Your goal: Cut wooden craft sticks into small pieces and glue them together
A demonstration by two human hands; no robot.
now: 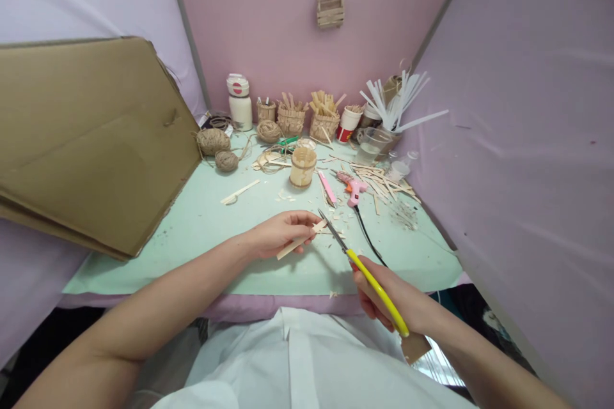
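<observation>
Head view: two bare hands, apart from each other, low over the near side of the counter (192,236). Left hand (292,230) closed on a pale wooden strip (289,249), pinched near its far end; right hand (397,284) closed round yellow-handled scissors (377,289), blade tips at that same end. Whether the blades part around the wood, cannot tell. Strip looks thin, light, fairly stiff; likely to split along the grain or flick off under a cut. Best held by its flat faces, close behind the blades, fingertips clear. Beyond: pink cutter (327,188), pink glue gun (355,192) with black cord, small wooden pot (302,172), loose strips (378,179). Farther back, twine ball (213,141), white bottle (240,112) with round red mark, paper cup (348,124) with red print. Lettering too small to read; no brand made out.
</observation>
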